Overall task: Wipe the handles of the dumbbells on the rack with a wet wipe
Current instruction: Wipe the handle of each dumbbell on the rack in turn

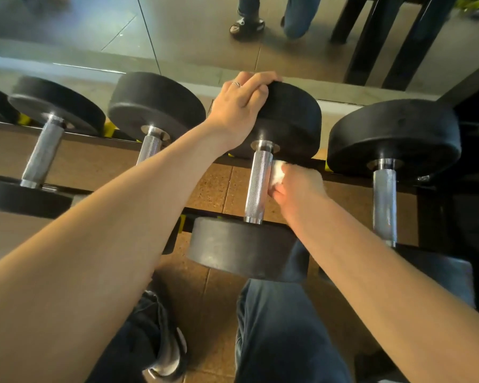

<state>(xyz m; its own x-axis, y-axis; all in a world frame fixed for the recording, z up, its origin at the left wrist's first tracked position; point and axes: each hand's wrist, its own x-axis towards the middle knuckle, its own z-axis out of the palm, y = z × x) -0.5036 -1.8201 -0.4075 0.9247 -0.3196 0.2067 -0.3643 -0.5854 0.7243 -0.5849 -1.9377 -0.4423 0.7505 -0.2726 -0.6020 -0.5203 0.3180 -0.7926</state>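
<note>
Several black dumbbells with knurled steel handles lie across a black rack (440, 189). My left hand (239, 106) grips the top of the far head (291, 120) of the third dumbbell from the left, fingers curled over its edge. My right hand (299, 189) holds a crumpled white wet wipe (277, 174) against the right side of that dumbbell's handle (257, 186), near its upper end. The near head (238, 247) sits low in front of my knee.
A dumbbell handle (385, 205) lies to the right, and two more handles (42, 156) (150, 147) to the left. A mirror (177, 37) behind the rack reflects a kneeling person. My knee (288, 327) and shoe (161, 341) are on the brown floor.
</note>
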